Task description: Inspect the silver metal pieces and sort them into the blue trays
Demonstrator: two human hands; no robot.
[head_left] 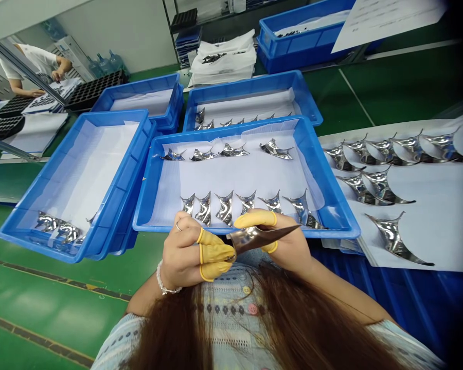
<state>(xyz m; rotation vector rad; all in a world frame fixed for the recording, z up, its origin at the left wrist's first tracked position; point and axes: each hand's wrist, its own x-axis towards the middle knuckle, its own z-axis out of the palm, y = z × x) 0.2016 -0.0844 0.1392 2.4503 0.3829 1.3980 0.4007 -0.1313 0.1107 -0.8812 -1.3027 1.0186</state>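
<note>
Both my hands hold one shiny pointed metal part (260, 235) just in front of my chest. My left hand (191, 252), with yellow finger cots and a ring, pinches its left end. My right hand (281, 239), also in yellow cots, grips it from above and below. Straight ahead is a blue tray (343, 216) lined with white paper, holding two rows of the same curved metal parts (226, 208).
A second blue tray (111, 195) at the left holds a few parts (57, 228) at its near end. White paper (440, 205) at the right carries several more parts. More blue trays stand behind. Another person (34, 67) works at the far left.
</note>
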